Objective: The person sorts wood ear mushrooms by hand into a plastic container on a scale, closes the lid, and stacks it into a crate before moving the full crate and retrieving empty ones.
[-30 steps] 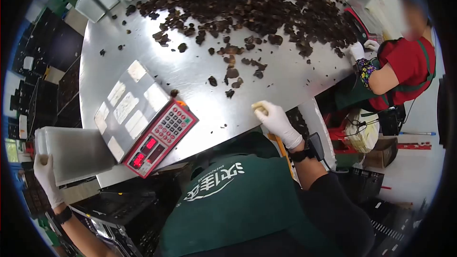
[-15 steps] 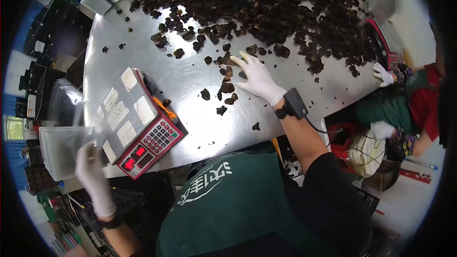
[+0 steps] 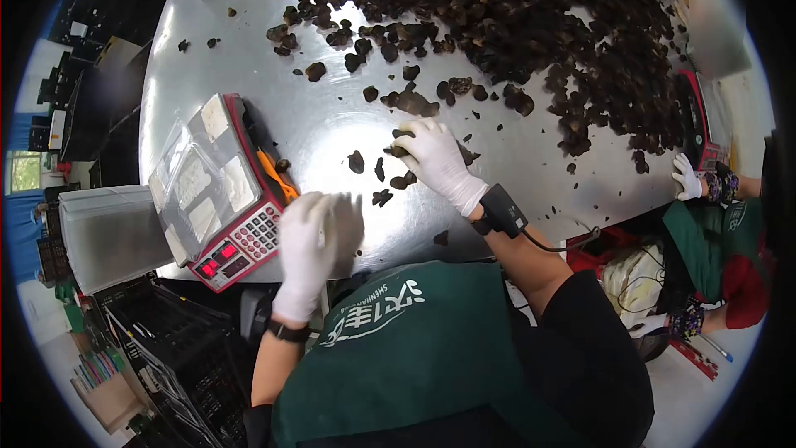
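Note:
Gloved in white, my right hand (image 3: 435, 159) is over the metal table (image 3: 249, 58), its fingers closed on a dark piece (image 3: 401, 143). Several loose dark pieces (image 3: 356, 162) lie just left of it. My left hand (image 3: 308, 236), also in a white glove, is above the table edge beside the scale (image 3: 259, 232); its fingers are blurred, and whether they hold anything cannot be made out. A clear plastic container (image 3: 199, 185) sits on the scale's plate, and the red display is lit. An orange-handled tool (image 3: 276, 177) lies along the scale.
A large heap of dark pieces (image 3: 497, 8) covers the table's far side. At the right, a co-worker's gloved hand (image 3: 686, 177) touches the table edge near a second red scale (image 3: 705, 120). Stacked clear containers (image 3: 112, 232) stand left of my scale.
My left hand has moved right and up, from the clear containers to beside the scale. A clear container now lies on the scale. My right hand has closed on a dark piece.

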### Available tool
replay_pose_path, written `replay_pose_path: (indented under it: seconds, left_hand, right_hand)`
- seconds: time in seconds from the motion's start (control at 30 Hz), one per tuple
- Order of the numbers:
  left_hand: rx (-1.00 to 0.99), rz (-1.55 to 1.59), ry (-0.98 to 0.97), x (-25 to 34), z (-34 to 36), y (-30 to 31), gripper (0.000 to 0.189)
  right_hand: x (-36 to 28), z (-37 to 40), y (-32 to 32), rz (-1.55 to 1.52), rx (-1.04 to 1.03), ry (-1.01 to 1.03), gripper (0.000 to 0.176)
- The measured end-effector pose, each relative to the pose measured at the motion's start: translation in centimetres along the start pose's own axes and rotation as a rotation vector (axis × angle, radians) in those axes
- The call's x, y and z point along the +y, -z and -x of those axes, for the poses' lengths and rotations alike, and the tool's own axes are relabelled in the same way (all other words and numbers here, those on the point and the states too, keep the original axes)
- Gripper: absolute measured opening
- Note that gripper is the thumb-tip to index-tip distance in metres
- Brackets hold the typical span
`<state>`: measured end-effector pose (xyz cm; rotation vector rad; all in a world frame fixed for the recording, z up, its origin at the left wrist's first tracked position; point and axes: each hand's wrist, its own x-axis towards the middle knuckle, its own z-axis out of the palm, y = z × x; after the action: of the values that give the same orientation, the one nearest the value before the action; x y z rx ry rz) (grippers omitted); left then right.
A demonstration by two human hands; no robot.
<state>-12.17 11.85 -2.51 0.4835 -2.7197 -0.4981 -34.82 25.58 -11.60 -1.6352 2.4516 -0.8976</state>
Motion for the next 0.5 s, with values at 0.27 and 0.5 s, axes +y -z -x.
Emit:
replay_pose_path:
  seconds: [0.27, 0.5]
  left_hand:
    - [-0.242, -0.039, 0.029, 1.6, -1.8, -10.4, 0.086]
    - [-0.033, 0.129, -0.002, -0.6, -10.2, -14.0, 0.083]
  right_hand:
    - [4.0, 2.3, 6.8, -0.456, 0.243, -0.36, 0.022]
    - [6.9, 9.5, 11.1, -1.054, 0.075, -0.715, 0.03]
